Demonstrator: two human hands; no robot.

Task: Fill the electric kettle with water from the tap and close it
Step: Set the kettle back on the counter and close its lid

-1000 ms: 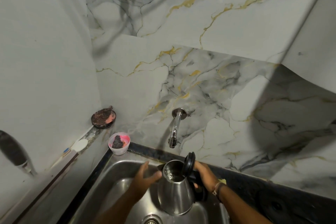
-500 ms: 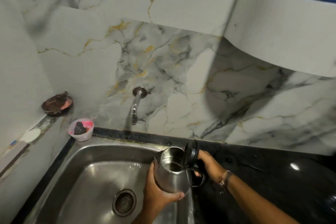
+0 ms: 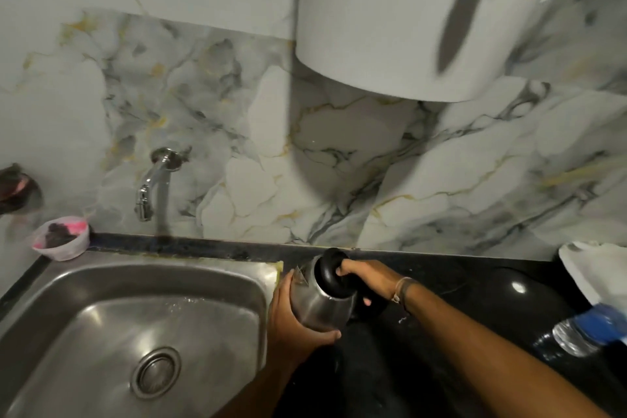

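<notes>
The steel electric kettle (image 3: 320,305) with a black lid (image 3: 330,270) is held just right of the sink (image 3: 101,285), over the black counter (image 3: 475,285). The lid looks lowered over the mouth. My left hand (image 3: 291,319) cups the kettle's body from the left and below. My right hand (image 3: 368,277) grips the black handle and touches the lid. The chrome tap (image 3: 151,183) sticks out of the marble wall above the sink's back left, apart from the kettle; no water runs from it.
A small pink-and-white cup (image 3: 62,238) stands at the sink's back left corner, a dark dish (image 3: 15,187) on the ledge beside it. A plastic bottle with a blue cap (image 3: 590,329) and white cloth (image 3: 597,268) lie at the right. A white cylinder (image 3: 390,27) hangs overhead.
Both hands carried the kettle from under the tap rightward to the counter side of the sink. The upright lid has come down over the mouth. The view has panned right.
</notes>
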